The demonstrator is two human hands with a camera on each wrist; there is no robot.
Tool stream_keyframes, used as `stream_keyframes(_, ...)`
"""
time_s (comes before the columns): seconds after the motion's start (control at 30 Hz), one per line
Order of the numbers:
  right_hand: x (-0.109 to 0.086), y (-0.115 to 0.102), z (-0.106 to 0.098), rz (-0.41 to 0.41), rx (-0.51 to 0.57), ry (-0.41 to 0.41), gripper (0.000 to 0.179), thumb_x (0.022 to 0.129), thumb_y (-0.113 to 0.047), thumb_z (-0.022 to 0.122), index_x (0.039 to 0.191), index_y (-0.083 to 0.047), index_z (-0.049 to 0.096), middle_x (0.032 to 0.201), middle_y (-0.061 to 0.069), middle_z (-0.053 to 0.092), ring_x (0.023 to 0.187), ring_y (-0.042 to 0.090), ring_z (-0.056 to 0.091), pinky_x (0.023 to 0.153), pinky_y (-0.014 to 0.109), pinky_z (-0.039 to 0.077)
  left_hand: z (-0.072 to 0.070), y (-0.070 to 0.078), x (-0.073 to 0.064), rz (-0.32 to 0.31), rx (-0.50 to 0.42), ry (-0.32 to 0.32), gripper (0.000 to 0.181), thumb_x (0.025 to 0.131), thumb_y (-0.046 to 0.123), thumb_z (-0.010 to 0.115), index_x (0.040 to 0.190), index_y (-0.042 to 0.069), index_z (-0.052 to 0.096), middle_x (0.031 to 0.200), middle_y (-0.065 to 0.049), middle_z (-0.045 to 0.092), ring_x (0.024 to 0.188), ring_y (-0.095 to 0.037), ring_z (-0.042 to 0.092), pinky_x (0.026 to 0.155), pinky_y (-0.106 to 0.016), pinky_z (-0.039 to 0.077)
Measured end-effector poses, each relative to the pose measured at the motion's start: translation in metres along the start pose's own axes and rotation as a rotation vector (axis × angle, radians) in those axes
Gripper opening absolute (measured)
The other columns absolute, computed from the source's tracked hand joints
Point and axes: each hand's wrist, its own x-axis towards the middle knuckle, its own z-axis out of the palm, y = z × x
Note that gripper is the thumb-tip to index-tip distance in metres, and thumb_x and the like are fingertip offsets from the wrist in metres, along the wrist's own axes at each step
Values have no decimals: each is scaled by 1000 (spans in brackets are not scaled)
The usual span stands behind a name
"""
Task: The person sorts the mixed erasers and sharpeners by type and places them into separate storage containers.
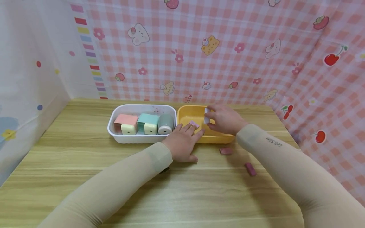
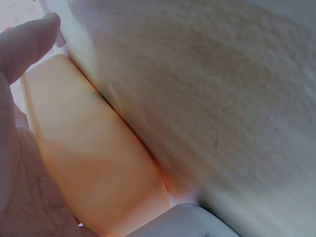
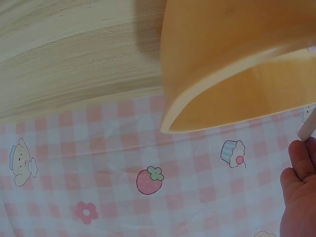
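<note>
Spread over the front left rim of the yellow bin point(image 1: 216, 139) is my left hand point(image 1: 182, 142), thumb out to the side. Its fingers reach over the bin beside a small pale pink block point(image 1: 194, 124) inside. In the left wrist view the palm and thumb lie along the bin's outer wall point(image 2: 98, 143). My right hand point(image 1: 226, 119) pinches a thin whitish block point(image 1: 206, 116) between thumb and fingers, upright above the bin. In the right wrist view this block point(image 3: 308, 127) shows only at the right edge, near the fingertips.
A white bin point(image 1: 142, 138) stands left of the yellow one, with pink, teal and grey pencil-sharpener-like items point(image 1: 150, 122) inside. Two dark pink blocks point(image 1: 226, 151) lie on the wooden table point(image 1: 199, 196) in front. Behind hangs a pink checked cloth point(image 1: 185, 44).
</note>
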Motion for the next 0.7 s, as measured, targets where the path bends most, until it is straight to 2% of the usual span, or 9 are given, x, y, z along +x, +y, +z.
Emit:
stream_keyframes(0.2, 1, -1, 2, 2, -6, -6, 32, 93, -23, 82, 120, -7, 76, 136, 21, 67, 124, 38, 66, 109, 50, 54, 1, 0, 0, 0, -2, 3, 108, 88, 74, 69, 169, 20, 23, 174, -16, 26, 162, -35, 25, 130, -60, 24)
stream_keyframes(0.5, 1, -2, 2, 71, 18, -72, 44, 97, -25, 78, 134, -3, 71, 151, 24, 57, 140, 43, 56, 119, 55, 45, 2, 0, 1, -1, 9, 10, 110, 88, 75, 69, 170, 20, 20, 174, -16, 27, 162, -35, 26, 130, -60, 24)
stream_keyframes(0.7, 0, -2, 3, 63, 10, -75, 43, 97, -25, 77, 133, -3, 71, 151, 24, 57, 141, 42, 55, 121, 55, 42, 3, 0, 1, -6, -3, 7, 109, 87, 74, 69, 170, 21, 21, 174, -16, 27, 162, -35, 26, 130, -60, 24)
